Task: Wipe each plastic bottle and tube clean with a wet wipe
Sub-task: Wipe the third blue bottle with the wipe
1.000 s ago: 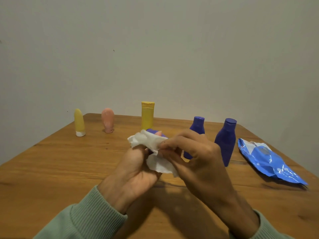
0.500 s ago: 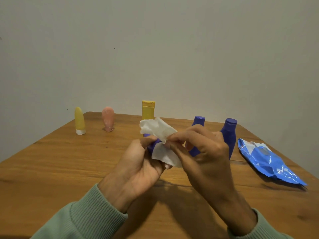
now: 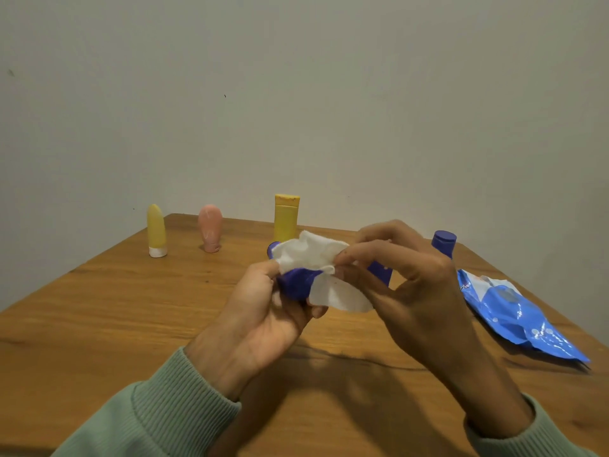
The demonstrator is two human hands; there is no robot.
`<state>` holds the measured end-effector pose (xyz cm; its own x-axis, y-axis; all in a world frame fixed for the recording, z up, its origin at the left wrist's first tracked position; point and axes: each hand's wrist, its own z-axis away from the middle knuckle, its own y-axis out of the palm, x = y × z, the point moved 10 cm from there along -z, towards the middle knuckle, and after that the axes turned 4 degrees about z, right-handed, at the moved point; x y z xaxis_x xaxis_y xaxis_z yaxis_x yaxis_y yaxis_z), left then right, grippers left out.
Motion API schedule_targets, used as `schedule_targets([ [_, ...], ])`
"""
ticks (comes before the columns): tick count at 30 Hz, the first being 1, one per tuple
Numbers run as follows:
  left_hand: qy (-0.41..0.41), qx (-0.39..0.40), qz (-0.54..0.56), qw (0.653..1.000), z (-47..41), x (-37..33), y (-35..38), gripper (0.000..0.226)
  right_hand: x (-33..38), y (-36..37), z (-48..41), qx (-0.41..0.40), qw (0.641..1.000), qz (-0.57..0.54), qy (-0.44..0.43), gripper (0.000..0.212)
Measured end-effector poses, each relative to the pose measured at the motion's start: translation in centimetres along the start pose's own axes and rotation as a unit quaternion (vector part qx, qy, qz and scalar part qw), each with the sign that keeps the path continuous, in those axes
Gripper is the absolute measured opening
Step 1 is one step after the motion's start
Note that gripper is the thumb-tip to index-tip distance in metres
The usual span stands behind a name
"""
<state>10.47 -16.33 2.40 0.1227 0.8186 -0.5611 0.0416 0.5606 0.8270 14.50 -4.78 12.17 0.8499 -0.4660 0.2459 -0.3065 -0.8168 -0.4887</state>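
A: Left hand [image 3: 263, 311], grip noted?
B: Fingers are curled round a dark blue bottle [image 3: 295, 282]. The bottle is held up above the wooden table [image 3: 99, 324], near the middle of the view. Its cap end is seen just left of the wipe.

A: Right hand [image 3: 418, 291]?
B: A white wet wipe [image 3: 313, 255] is pinched between thumb and fingertips. The wipe is bunched over the upper part of the held bottle, and a loose flap hangs below the fingers.

A: Other items logged?
B: Along the far edge, upright and well apart, are a yellow tube [image 3: 156, 230] on a white cap, a pink tube [image 3: 210, 227] and a yellow bottle [image 3: 286, 214]. A second blue bottle [image 3: 379, 273] is largely hidden behind the right fingers. A third blue bottle [image 3: 444, 242] is seen further right, mostly cap and shoulder.

A: The packet?
B: A blue wipe packet [image 3: 514, 311] is laid flat on the table at the right, apart from both hands. Green ribbed sleeves [image 3: 178, 407] are recorded at both wrists.
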Motion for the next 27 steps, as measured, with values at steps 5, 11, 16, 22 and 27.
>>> schedule_targets([
  [5, -0.071, 0.0, 0.013, 0.997, -0.6, 1.0, -0.6, 0.043, 1.7, 2.1, 0.2, 0.107, 0.99, 0.068, -0.066, 0.023],
  [11, -0.064, -0.044, 0.016, 0.997, -0.4, 1.5, -1.3, 0.018, 3.0, 3.1, 0.7, 0.107, 0.981, 0.109, -0.117, 0.021],
  [16, -0.07, -0.031, 0.009, 0.997, -0.6, 1.6, -1.3, 0.052, 1.3, 2.3, 0.9, 0.063, 0.984, 0.168, -0.019, 0.017],
  [22, -0.078, -0.029, -0.013, 0.996, 0.4, 1.5, -0.9, 0.031, 2.4, 3.9, 2.0, 0.058, 0.993, 0.096, 0.047, 0.028],
  [27, -0.047, -0.025, 0.009, 0.999, 0.1, 1.2, -0.5, 0.027, 1.0, 3.0, 1.7, 0.022, 0.993, 0.106, 0.046, 0.02],
])
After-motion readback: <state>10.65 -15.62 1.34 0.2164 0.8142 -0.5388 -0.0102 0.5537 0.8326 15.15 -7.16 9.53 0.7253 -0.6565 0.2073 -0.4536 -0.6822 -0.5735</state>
